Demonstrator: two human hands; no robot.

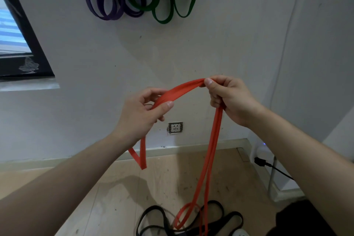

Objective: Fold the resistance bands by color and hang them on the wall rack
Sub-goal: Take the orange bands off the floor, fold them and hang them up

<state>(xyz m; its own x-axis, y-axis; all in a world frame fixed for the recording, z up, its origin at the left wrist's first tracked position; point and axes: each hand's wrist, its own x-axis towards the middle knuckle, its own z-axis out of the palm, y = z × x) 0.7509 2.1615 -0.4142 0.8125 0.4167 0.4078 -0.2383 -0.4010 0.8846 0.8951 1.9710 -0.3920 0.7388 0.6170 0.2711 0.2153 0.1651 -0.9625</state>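
A home room used for exercise: scuffed white plaster wall with a socket, pale wood-plank floor, purple resistance bands and green resistance bands hung up.

red band, purple bands, green bands, black bands, white wall, light wood floor

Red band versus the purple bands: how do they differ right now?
The red band is gripped by left hand and right hand, one end trailing to the floor; the purple bands hang on the wall, untouched. The red band is strung out, the purple bands folded into loops. Both are flat straps.
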